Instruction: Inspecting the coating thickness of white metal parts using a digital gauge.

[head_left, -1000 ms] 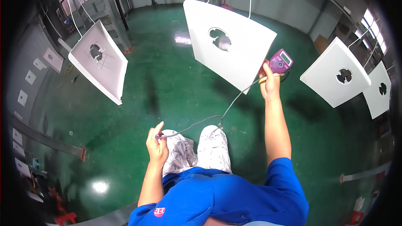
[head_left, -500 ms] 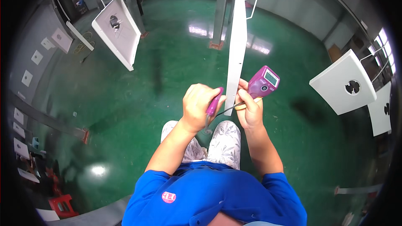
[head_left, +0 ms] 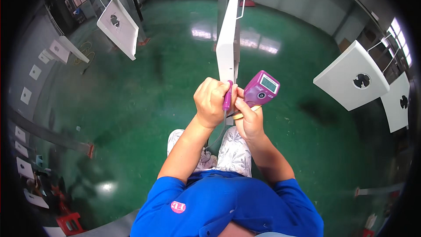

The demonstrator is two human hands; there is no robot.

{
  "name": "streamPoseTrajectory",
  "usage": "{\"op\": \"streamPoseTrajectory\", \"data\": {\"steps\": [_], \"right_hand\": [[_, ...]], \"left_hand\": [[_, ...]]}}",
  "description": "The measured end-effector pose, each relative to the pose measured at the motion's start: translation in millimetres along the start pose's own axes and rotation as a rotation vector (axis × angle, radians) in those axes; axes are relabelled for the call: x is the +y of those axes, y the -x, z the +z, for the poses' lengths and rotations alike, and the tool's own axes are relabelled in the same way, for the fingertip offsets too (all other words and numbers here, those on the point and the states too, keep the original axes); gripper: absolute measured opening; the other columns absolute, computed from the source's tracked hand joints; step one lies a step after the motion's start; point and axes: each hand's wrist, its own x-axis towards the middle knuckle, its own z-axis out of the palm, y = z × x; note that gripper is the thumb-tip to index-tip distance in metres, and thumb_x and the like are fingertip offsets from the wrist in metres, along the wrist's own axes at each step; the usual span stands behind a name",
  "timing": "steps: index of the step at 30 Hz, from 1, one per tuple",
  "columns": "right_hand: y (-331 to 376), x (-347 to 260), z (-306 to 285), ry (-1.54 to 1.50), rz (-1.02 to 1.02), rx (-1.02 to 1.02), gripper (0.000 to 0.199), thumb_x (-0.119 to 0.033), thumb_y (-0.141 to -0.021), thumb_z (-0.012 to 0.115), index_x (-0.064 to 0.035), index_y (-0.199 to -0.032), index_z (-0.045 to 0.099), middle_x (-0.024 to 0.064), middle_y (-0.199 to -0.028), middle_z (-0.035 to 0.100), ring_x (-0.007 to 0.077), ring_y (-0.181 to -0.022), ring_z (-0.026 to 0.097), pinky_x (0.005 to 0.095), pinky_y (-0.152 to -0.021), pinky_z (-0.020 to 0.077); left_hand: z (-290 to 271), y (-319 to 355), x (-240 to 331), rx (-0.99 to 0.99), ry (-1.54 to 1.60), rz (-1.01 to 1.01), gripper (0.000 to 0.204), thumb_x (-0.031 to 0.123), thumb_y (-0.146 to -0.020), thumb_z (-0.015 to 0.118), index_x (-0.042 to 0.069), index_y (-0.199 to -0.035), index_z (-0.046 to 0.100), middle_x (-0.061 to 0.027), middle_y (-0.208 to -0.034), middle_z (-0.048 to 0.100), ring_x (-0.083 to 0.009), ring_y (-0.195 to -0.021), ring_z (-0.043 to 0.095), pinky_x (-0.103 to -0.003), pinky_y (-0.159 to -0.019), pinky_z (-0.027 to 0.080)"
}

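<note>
Purple probe [head_left: 227, 98], a slim pen-shaped piece, sits upright in the left hand [head_left: 212, 102], whose fingers are curled tight around its shaft with the thumb side against it; its tip points up at the lower edge of the white hanging panel [head_left: 229, 52], seen edge-on straight ahead of the grip. Whether the tip actually touches the panel is hard to tell from this angle. A thin grey cable [head_left: 215, 137] drops from the probe's lower end, down past the wrist toward the patterned trousers [head_left: 237, 156] below the hands.

Just to the right of that grip, touching it, the right hand [head_left: 248, 116] clasps the purple handheld meter [head_left: 261, 88], fingers wrapped round its lower body, the small pale screen tilted up and facing the wearer. A yellowish band shows at the base of those fingers.

Nearer than the grip, both bare forearms rise from a blue shirt [head_left: 228, 204] at the lower edge.

Beyond and beneath the hands spreads a glossy green floor [head_left: 166, 74] with bright reflections. Farther off to the right of the grip hangs a white square panel with a dark cut-out [head_left: 353, 77], and another [head_left: 401, 103] just past it at the rim. Far to the upper left hangs a similar panel [head_left: 119, 26], with smaller white pieces along the left wall.
</note>
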Motion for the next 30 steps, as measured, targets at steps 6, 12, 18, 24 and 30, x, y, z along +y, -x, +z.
{"op": "streamPoseTrajectory", "data": {"steps": [6,12,18,24,30], "right_hand": [[-7.8,-3.5,3.4,0.012,0.053,-0.002,0.037,0.001,-0.091,0.056,0.0049,-0.127,0.052,0.0121,-0.122,0.06,0.0184,-0.115,0.056,0.0326,-0.101,0.0431],[-18.6,-7.4,-1.2,0.05,0.062,0.053,0.034,0.002,-0.088,0.059,0.0035,-0.122,0.057,0.0111,-0.12,0.061,0.0182,-0.111,0.058,0.0308,-0.098,0.0437],[-32.5,-19.2,-2.2,0.02,0.095,0.009,0.031,0.002,-0.089,0.058,0.0025,-0.12,0.058,0.0104,-0.116,0.063,0.0175,-0.109,0.058,0.0306,-0.097,0.0441],[-39.0,-29.4,-8.2,0.065,0.1,-0.007,0.033,0.002,-0.088,0.059,0.0026,-0.121,0.058,0.0101,-0.115,0.064,0.0173,-0.109,0.058,0.0304,-0.096,0.0438],[-24.1,-28.4,-32.8,0.121,0.094,0.019,0.034,-0.002,-0.089,0.06,0.0034,-0.122,0.057,0.0109,-0.117,0.063,0.0175,-0.111,0.058,0.0308,-0.097,0.0432]], "left_hand": [[-8.2,-21.5,0.5,0.009,0.007,0.009,0.029,-0.004,-0.076,0.071,0.002,-0.097,0.052,-0.0082,-0.066,0.056,-0.0216,-0.051,0.05,-0.032,-0.047,0.041],[2.6,-70.9,-3.3,0.072,-0.101,0.016,0.026,-0.006,-0.079,0.069,0.001,-0.097,0.052,-0.0078,-0.064,0.053,-0.0183,-0.051,0.049,-0.03,-0.045,0.038],[22.7,-80.5,-8.4,0.106,-0.179,0.034,0.029,-0.004,-0.078,0.07,0.003,-0.098,0.05,-0.0071,-0.063,0.05,-0.019,-0.05,0.047,-0.03,-0.044,0.038],[31.9,-82.1,-5.9,0.118,-0.192,-0.018,0.029,-0.002,-0.075,0.073,0.004,-0.095,0.054,-0.0082,-0.065,0.052,-0.0221,-0.053,0.052,-0.032,-0.046,0.042],[3.6,-35.1,11.0,0.021,0.037,-0.184,0.025,0.006,-0.092,0.059,-0.001,-0.113,0.049,-0.007,-0.071,0.058,-0.0118,-0.058,0.057,-0.024,-0.055,0.047]]}}
